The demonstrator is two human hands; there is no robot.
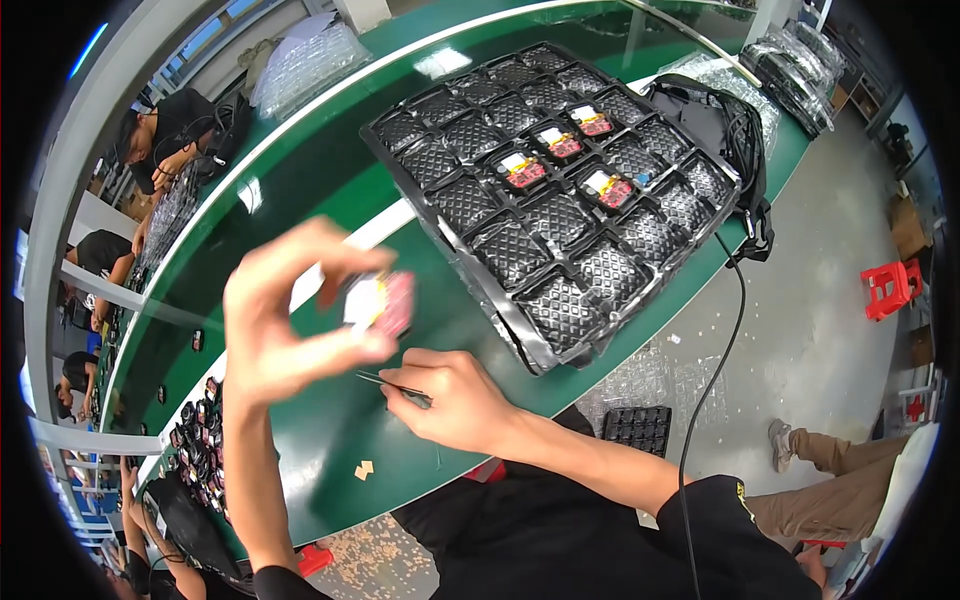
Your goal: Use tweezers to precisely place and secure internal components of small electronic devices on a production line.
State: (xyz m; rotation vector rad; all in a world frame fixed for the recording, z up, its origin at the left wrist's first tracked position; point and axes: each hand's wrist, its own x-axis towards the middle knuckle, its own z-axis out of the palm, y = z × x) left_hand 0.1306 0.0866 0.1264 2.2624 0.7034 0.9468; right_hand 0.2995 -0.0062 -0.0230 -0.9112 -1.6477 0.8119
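The left hand [265, 325] pinches a blurred board [390, 303]; the right hand [458, 400] pinches tweezers [371, 378] toward the desk's [325, 440] near edge. 4 boards [525, 173] sit in the tray [560, 312], clear of its corners.

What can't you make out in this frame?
All in the head view:
- Fine detail of the red-and-white module in the left hand: motion blur.
- Part of the tweezers: covered by the right hand's fingers.
- Right edge of the pile of dark parts: behind the left forearm.
- What the tan bits on the table are: too small.
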